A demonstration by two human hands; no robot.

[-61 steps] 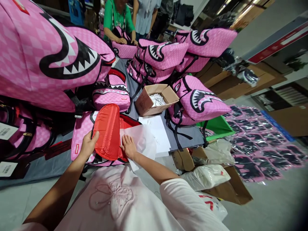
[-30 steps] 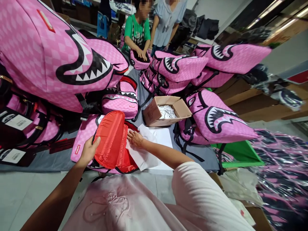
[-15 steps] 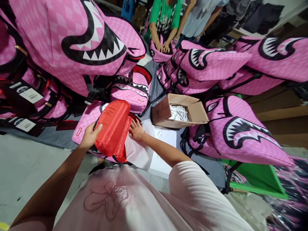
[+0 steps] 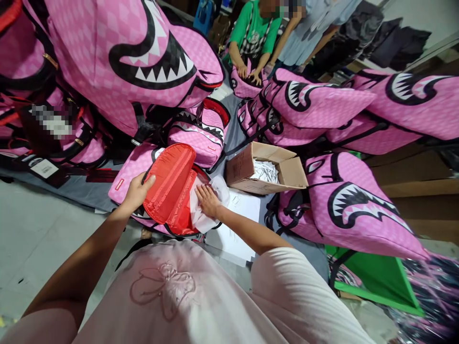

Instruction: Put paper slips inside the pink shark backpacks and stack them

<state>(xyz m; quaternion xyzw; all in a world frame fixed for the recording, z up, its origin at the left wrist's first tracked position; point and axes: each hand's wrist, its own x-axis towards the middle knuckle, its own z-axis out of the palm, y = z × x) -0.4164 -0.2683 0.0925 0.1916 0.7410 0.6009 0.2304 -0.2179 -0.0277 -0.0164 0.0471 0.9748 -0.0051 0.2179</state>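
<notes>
A pink checked backpack lies on the table before me, unzipped, with its red lining showing. My left hand is closed on the edge of the raised flap, thumb on the red inner side. A crumpled, thin white sheet, perhaps tissue paper, lies partly inside the opening at the right. On top of that sheet my right hand presses with its fingers outstretched and slightly apart. The bag's inside beneath the sheet is hidden.
A cardboard box of white slips stands right of the bag, near white papers. Pink shark-mouth backpacks line both sides. Black tags lie at left. Across the table, a person in green handles another bag.
My right hand has shifted slightly right and down. The white sheet, spread toward me before, is now bunched into the opening. The flap has tipped back a little, still in my left hand.
</notes>
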